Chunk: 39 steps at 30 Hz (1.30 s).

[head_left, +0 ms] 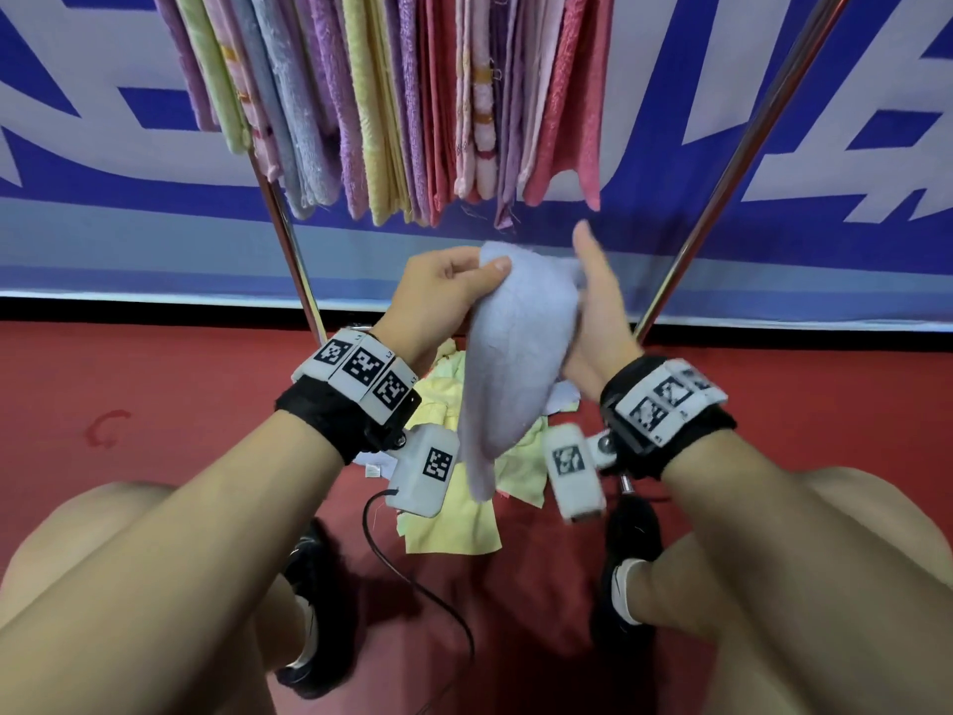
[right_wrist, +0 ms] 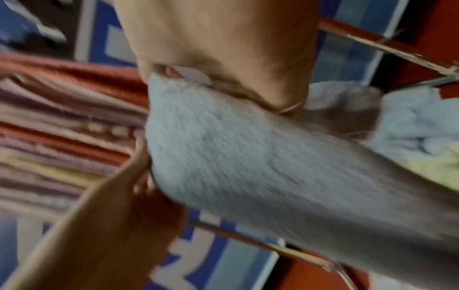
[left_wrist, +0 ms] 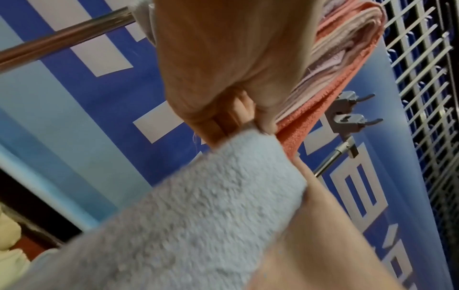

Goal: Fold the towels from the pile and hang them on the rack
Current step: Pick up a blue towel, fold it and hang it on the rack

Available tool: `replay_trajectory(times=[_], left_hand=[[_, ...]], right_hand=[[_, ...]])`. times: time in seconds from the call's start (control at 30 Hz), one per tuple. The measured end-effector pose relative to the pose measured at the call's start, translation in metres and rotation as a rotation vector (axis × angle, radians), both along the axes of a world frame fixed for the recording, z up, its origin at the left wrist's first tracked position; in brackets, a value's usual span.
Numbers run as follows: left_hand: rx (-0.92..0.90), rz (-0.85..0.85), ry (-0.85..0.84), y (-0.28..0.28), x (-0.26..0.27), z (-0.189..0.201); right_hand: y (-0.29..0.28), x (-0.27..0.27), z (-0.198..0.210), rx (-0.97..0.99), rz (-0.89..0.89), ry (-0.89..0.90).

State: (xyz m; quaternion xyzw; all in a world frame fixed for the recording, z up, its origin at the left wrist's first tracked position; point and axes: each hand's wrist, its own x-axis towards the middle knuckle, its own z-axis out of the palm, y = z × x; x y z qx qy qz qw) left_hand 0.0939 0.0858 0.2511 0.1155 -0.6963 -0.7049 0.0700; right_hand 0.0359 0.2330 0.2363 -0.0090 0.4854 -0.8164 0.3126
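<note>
Holding item: one pale blue-grey towel (head_left: 508, 353), gripped aloft between both hands, above the floor pile and below the hung row.
Left hand (head_left: 443, 296): fingers curled, thumb pinching the towel's upper corner.
Right hand (head_left: 601, 312): thumb raised, palm against the towel's far side; whether its fingers clasp the cloth cannot be told from the blurred views.
Towel state: hanging narrow and limp, lower end loose near the pile (head_left: 464, 518) of yellow and pale towels on the red floor (head_left: 154, 394).
Rack (head_left: 289, 240): metal legs either side; many folded towels (head_left: 392, 105) packed close along its bar.
Risks, judged: loose tail may drag into the pile and snag a second piece; a single-corner pinch may let the fold skew; crowded bar may leave little gap, so neighbours could be pushed off.
</note>
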Motion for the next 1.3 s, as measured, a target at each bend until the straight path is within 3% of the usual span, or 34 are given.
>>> replay_trajectory(times=[0.07, 0.17, 0.43, 0.5, 0.57, 0.6, 0.63, 0.7, 0.77, 0.87, 1.0, 1.13, 1.23, 1.3], left_hand=[[0.015, 0.170, 0.030, -0.008, -0.004, -0.001], [-0.032, 0.305, 0.050, -0.017, -0.007, -0.007], [-0.039, 0.445, 0.070, -0.030, -0.010, -0.011], [-0.184, 0.410, -0.062, -0.037, -0.007, -0.001], [-0.591, 0.351, -0.196, -0.043, -0.001, 0.010], [-0.735, 0.350, -0.171, -0.042, 0.002, 0.016], [-0.767, 0.313, -0.072, -0.039, 0.006, 0.025], [-0.555, 0.050, 0.144, -0.026, 0.005, 0.042], [-0.304, -0.208, 0.188, -0.009, -0.003, 0.065], [-0.113, -0.422, 0.101, 0.002, -0.018, 0.103], [-0.045, -0.503, 0.097, 0.006, -0.020, 0.164], [-0.097, -0.585, 0.236, 0.008, -0.022, 0.241], [-0.145, -0.389, 0.339, 0.014, -0.027, 0.307], [-0.220, -0.189, 0.376, 0.015, -0.034, 0.346]], right_hand=[[-0.010, 0.021, -0.023, 0.098, 0.071, 0.028], [-0.014, 0.033, -0.045, 0.305, 0.058, 0.217], [-0.018, 0.021, -0.025, 0.275, 0.019, 0.265], [-0.016, 0.016, -0.009, 0.267, 0.022, 0.209], [-0.010, 0.008, 0.012, 0.315, 0.087, 0.227], [-0.006, 0.004, 0.025, 0.364, 0.160, 0.280], [-0.003, 0.002, 0.039, 0.410, 0.250, 0.345], [0.002, -0.002, 0.072, 0.482, 0.396, 0.486], [0.006, -0.004, 0.108, 0.517, 0.468, 0.581], [0.018, -0.014, 0.163, 0.512, 0.523, 0.635], [0.046, -0.028, 0.227, 0.467, 0.597, 0.660], [0.060, -0.033, 0.295, 0.370, 0.591, 0.711], [0.059, -0.035, 0.346, 0.205, 0.501, 0.741], [0.060, -0.049, 0.365, 0.192, 0.302, 0.731]])
